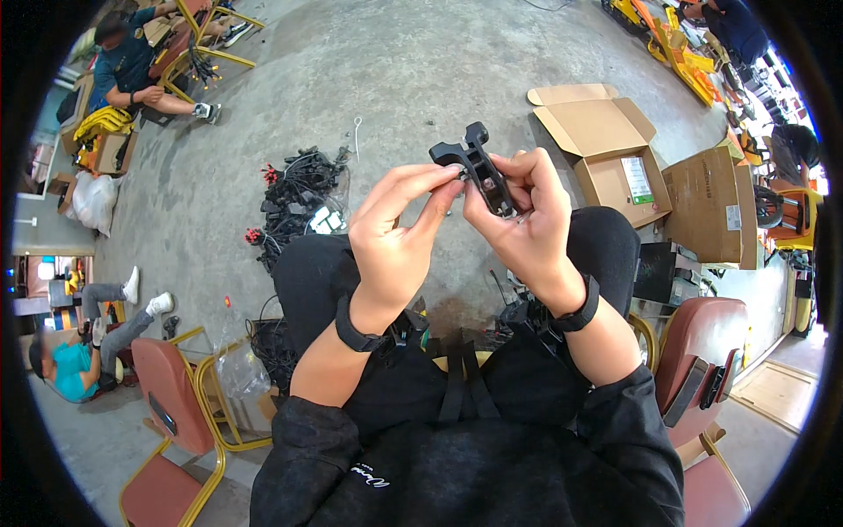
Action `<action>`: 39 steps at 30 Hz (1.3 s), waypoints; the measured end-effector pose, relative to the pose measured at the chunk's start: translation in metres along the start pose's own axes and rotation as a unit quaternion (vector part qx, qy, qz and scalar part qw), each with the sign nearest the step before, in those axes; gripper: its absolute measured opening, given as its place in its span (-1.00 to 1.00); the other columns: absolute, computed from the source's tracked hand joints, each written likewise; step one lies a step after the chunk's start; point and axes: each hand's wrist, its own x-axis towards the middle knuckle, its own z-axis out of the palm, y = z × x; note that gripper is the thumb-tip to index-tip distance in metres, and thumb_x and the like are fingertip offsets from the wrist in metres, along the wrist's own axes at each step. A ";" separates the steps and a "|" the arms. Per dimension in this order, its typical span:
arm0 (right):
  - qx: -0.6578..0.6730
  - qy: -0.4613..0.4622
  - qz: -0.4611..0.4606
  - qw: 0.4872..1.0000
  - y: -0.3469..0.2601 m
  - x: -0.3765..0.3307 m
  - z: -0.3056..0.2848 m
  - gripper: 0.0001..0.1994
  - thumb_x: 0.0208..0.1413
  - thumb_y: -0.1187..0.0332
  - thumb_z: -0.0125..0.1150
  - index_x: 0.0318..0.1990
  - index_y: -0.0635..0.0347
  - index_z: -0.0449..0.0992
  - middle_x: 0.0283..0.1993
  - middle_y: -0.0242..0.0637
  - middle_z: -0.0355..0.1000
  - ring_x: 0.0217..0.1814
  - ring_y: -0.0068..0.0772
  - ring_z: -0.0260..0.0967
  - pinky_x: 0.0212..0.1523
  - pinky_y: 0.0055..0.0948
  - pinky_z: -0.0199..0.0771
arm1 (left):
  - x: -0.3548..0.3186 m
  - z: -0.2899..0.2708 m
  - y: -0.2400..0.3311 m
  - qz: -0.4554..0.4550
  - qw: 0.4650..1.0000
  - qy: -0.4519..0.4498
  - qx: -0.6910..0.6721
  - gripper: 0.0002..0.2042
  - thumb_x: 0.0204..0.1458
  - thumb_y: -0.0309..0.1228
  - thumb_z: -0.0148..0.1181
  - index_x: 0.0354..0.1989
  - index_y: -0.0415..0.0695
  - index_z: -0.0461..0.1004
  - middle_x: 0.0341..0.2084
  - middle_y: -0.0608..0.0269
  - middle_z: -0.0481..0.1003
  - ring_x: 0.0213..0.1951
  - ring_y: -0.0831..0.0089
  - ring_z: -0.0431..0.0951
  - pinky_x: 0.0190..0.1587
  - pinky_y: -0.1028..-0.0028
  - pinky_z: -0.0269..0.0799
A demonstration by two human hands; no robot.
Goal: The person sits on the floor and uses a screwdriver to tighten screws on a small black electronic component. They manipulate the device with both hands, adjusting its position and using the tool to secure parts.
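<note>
In front of my knees, my right hand (536,215) grips a black bracket-like part (481,165) with an open slotted body and a knobbed upper end. Its thumb and fingers press on the lower half, hiding some of it. On the other side, my left hand (393,228) is closed in a pinch, thumb and forefinger meeting at the bracket's left edge. A small shiny bit shows at those fingertips, too small to name. Both wrists wear black bands.
Bundles of black cables (303,180) with red ends lie on the concrete floor at left. An opened cardboard box (619,180) and a taller carton (707,202) stand at right. Red-brown chairs (171,378) flank me. Two people sit at far left; another is at upper right.
</note>
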 end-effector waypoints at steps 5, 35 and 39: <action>-0.002 -0.001 0.003 1.000 -0.006 0.002 0.000 -0.68 -0.07 0.53 0.40 -0.23 0.34 0.35 -0.49 -0.40 0.34 -0.43 -0.85 0.19 -0.43 -0.74 0.31 | 0.000 0.002 -0.001 -0.010 1.000 0.017 -0.021 -0.80 -0.03 -0.71 0.28 -0.19 -0.33 0.57 -0.25 0.12 0.57 -0.21 0.47 0.57 -0.14 0.54 0.47; 0.051 -0.018 0.042 0.998 0.000 -0.001 0.002 -0.67 -0.07 0.53 0.41 -0.20 0.35 0.36 -0.50 -0.42 0.34 -0.42 -0.84 0.22 -0.40 -0.73 0.33 | -0.005 0.003 0.008 0.049 0.989 0.025 -0.141 -0.78 -0.05 -0.80 0.17 -0.22 -0.33 0.48 -0.30 0.14 0.53 -0.18 0.42 0.56 -0.06 0.48 0.46; 0.038 -0.001 0.030 0.999 -0.003 0.000 0.001 -0.68 -0.07 0.54 0.40 -0.21 0.35 0.36 -0.50 -0.42 0.33 -0.43 -0.84 0.20 -0.42 -0.73 0.31 | -0.003 -0.005 0.007 -0.063 0.994 0.001 -0.088 -0.85 0.05 -0.70 0.13 -0.20 -0.30 0.48 -0.34 0.23 0.48 -0.29 0.53 0.47 -0.19 0.57 0.38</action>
